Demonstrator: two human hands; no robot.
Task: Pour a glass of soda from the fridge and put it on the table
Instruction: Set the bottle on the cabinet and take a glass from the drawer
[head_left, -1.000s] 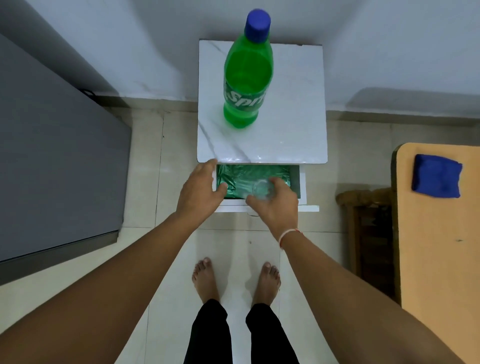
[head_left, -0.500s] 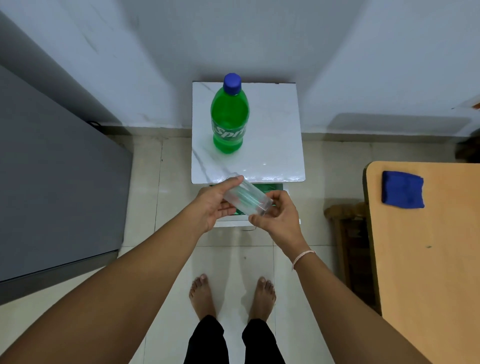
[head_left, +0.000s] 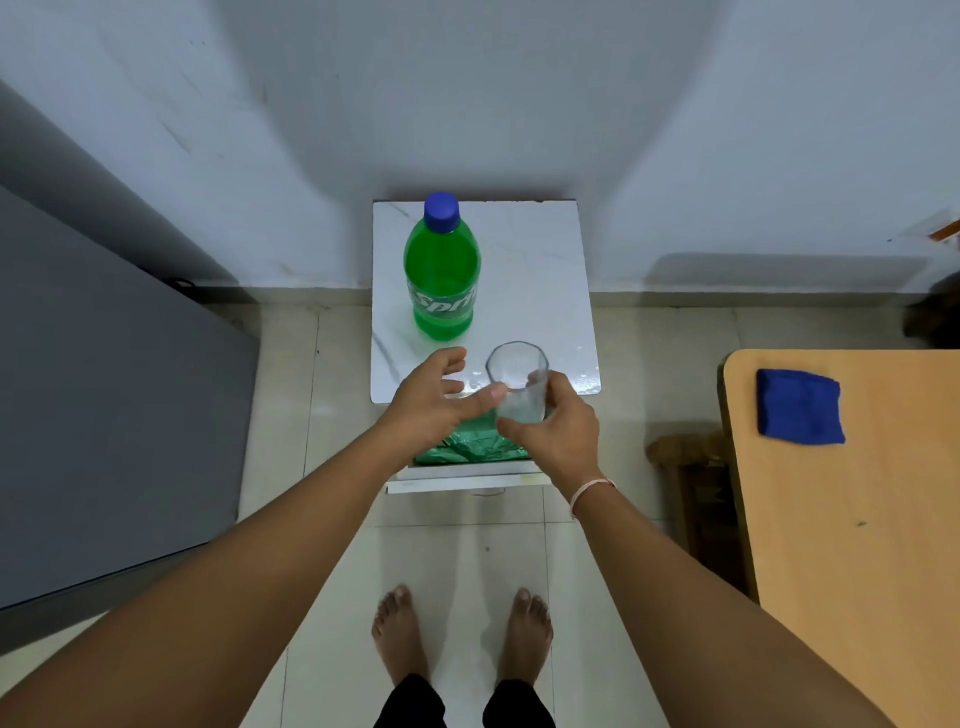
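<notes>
The right hand (head_left: 558, 441) grips the empty glass (head_left: 517, 382) upright, mouth up, over the near edge of the small white table (head_left: 540, 270); the left hand (head_left: 431, 400) is spread with relaxed fingers just beside it, thumb near the glass wall, holding nothing. The soda bottle (head_left: 441, 275) stands upright and capped directly beyond the left hand, which is the nearer hand, long axis vertical, with nothing between. A green-lined open drawer (head_left: 467, 449) lies beneath both hands; a wooden table (head_left: 857, 519) with a blue cloth (head_left: 799, 406) lies well to the right.
</notes>
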